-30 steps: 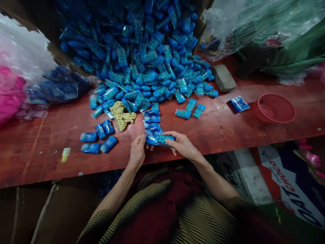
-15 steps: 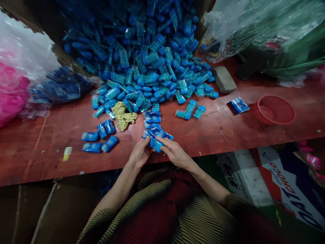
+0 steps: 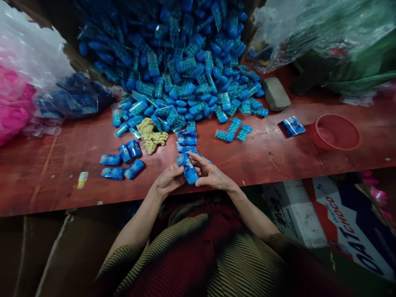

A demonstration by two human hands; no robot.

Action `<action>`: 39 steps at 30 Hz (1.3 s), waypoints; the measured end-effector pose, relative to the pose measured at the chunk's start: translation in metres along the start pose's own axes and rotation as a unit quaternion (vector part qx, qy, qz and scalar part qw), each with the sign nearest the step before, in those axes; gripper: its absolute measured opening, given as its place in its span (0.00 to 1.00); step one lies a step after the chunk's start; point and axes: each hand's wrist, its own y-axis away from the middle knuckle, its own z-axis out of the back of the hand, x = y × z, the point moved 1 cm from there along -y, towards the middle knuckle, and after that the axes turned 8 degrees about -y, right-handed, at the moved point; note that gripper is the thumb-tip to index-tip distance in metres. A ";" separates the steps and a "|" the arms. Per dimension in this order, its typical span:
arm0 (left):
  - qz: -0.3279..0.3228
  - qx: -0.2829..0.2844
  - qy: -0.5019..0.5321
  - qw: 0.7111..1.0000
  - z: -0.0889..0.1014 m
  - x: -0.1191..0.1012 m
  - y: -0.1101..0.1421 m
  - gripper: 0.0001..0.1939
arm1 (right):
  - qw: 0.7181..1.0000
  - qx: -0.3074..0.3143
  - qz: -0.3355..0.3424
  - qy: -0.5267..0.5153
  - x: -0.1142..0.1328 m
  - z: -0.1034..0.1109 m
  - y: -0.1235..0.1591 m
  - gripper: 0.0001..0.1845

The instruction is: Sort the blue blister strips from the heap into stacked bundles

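Observation:
A small blue-capped bottle [image 3: 189,171] wrapped in a printed blue sleeve is held between my two hands, above the front part of the table. My left hand [image 3: 168,179] pinches it from the left, thumb on top. On the right side, my right hand [image 3: 215,175] has its fingers at the far end and its thumb by the cap. Just beyond lie flat printed blue sleeves [image 3: 187,138], partly hidden by my hands. Several sleeved bottles [image 3: 111,173] lie to the left, and unsleeved bottles [image 3: 233,124] with blue beads inside lie to the right.
A large heap of bottles [image 3: 185,82] spills from a box at the back. A yellowish cloth [image 3: 151,136] lies before it. Rightward are a grey block [image 3: 275,95], a sleeve stack [image 3: 291,126] and a red basket [image 3: 335,132]. Plastic bags [image 3: 74,99] flank the red table [image 3: 62,189].
The bottle has turned in my hands, and the printed sleeve now covers most of it. My right fingers have spread toward its far end. The whole view has shifted slightly.

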 end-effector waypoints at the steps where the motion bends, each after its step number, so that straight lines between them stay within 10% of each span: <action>1: 0.007 0.004 0.005 1.000 -0.001 0.001 0.000 0.13 | 1.000 0.007 -0.005 -0.023 -0.001 0.000 -0.001 0.50; 20: -0.113 -0.090 0.012 0.989 -0.034 0.026 0.009 0.17 | 0.993 -0.089 0.063 0.036 -0.002 -0.006 0.008 0.35; 29: -0.085 -0.047 0.046 0.994 -0.038 0.027 0.014 0.08 | 0.989 -0.120 0.083 0.005 -0.015 -0.001 0.005 0.33; 34: -0.134 -0.165 0.125 0.969 -0.009 -0.001 0.031 0.11 | 0.970 -0.185 0.099 0.124 -0.006 0.002 0.007 0.25; 39: -0.233 -0.307 0.209 0.899 0.036 -0.028 0.051 0.27 | 0.892 -0.241 0.138 0.357 0.002 0.012 -0.001 0.11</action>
